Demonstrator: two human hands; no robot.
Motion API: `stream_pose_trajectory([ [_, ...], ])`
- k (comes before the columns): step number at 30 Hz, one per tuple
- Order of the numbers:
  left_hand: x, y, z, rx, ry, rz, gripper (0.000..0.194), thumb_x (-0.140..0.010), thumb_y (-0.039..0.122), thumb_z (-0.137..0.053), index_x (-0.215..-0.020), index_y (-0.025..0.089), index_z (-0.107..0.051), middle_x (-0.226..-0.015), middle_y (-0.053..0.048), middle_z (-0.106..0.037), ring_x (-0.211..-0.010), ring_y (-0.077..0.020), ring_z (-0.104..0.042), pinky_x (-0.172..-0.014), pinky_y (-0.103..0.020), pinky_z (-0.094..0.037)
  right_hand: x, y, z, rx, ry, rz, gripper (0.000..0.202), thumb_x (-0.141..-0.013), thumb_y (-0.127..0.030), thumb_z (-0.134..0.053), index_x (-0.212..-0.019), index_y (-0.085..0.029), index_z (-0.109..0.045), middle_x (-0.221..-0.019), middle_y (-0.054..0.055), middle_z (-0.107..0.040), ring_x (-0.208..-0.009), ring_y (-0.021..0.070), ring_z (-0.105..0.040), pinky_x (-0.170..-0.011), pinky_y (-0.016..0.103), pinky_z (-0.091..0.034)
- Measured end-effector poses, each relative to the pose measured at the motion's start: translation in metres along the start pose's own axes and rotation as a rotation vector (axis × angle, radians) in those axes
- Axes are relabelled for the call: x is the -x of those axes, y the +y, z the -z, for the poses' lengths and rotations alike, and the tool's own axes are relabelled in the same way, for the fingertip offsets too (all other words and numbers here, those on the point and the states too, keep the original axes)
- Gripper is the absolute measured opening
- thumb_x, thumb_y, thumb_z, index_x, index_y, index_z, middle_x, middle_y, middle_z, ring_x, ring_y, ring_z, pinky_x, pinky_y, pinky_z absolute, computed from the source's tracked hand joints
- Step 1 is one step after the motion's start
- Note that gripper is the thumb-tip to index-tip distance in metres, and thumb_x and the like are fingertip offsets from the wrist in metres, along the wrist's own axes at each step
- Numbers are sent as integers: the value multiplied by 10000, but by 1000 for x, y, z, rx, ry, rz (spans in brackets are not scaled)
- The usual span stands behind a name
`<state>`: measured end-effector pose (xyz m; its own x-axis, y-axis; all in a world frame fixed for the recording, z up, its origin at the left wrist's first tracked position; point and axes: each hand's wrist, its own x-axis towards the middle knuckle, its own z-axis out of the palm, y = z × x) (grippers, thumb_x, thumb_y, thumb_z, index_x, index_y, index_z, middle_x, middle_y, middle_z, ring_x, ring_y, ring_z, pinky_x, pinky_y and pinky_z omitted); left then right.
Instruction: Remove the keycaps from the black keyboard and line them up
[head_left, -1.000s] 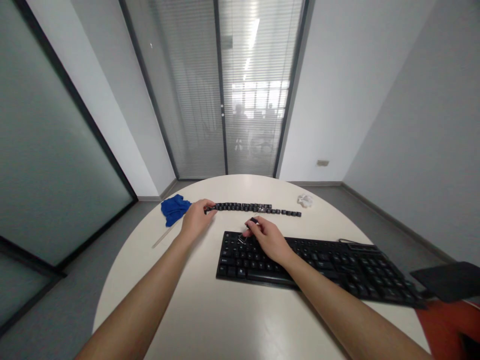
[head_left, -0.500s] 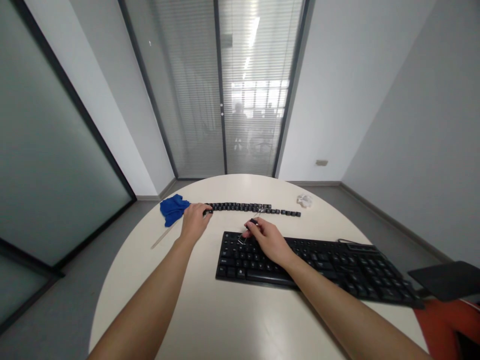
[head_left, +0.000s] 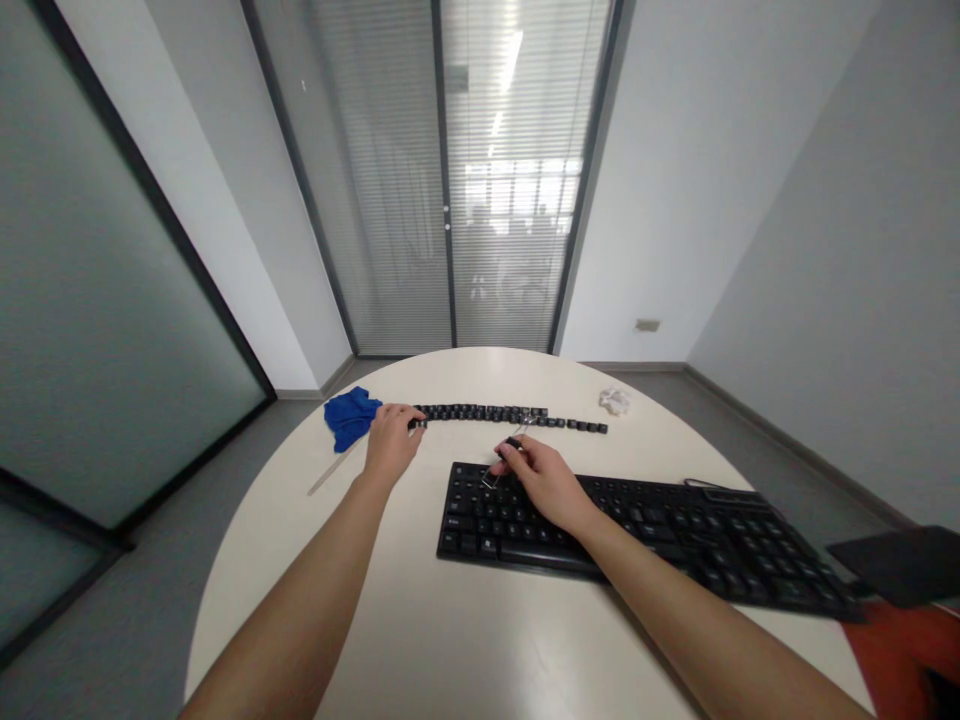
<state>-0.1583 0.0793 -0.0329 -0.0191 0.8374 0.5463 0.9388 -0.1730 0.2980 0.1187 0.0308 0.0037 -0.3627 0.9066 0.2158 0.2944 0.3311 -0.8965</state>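
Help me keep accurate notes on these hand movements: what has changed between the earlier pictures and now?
The left hand has shifted slightly left and toward the person, at the left end of the keycap rows, its fingers at a black keycap. I can't tell whether anything was taken or released there. The right hand still holds the wire tool over the keyboard; keyboard and blue cloth stayed put.

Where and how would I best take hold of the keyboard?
Probably grip the keyboard by its short left end, coming from the left, pinching top and underside. It lies flat like a thin slab, with that end uncovered, while the right hand and forearm cover keys farther right.
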Motion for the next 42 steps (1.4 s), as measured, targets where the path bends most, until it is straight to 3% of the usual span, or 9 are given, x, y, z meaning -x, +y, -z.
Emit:
stream_pose_trajectory([
  [12,2,-10,-10,17,26,18,176,-800,210,-648,-967,230,-700,-1062,-65,-650,-1083,-277,-500,-971,-414,-411,1,-3,0,17,-3,-2,276,-957,-436,-474,-904,-198,-601,-843,44,-759,-831,210,-692,-809,324,-466],
  [20,1,-6,-6,22,7,15,146,-856,288,-605,-944,230,-705,-1071,-72,-645,-1081,-279,-506,-968,-428,-419,1,-2,0,0,-6,-4,282,-954,-447,-474,-909,-201,-603,-847,42,-760,-840,213,-698,-821,327,-475],
  [30,1,-4,-5,26,24,10,180,-876,295,-584,-992,212,-693,-1062,-85,-654,-1061,-273,-524,-968,-417,-420,1,-2,0,14,2,2,281,-956,-446,-471,-901,-201,-599,-843,44,-759,-838,211,-696,-819,324,-471],
  [42,1,-3,-4,25,3,-15,79,-851,255,-606,-875,218,-672,-991,-62,-662,-1032,-269,-526,-948,-407,-426,1,-3,0,16,1,6,285,-957,-441,-472,-902,-196,-607,-841,40,-760,-829,207,-695,-812,321,-466],
])
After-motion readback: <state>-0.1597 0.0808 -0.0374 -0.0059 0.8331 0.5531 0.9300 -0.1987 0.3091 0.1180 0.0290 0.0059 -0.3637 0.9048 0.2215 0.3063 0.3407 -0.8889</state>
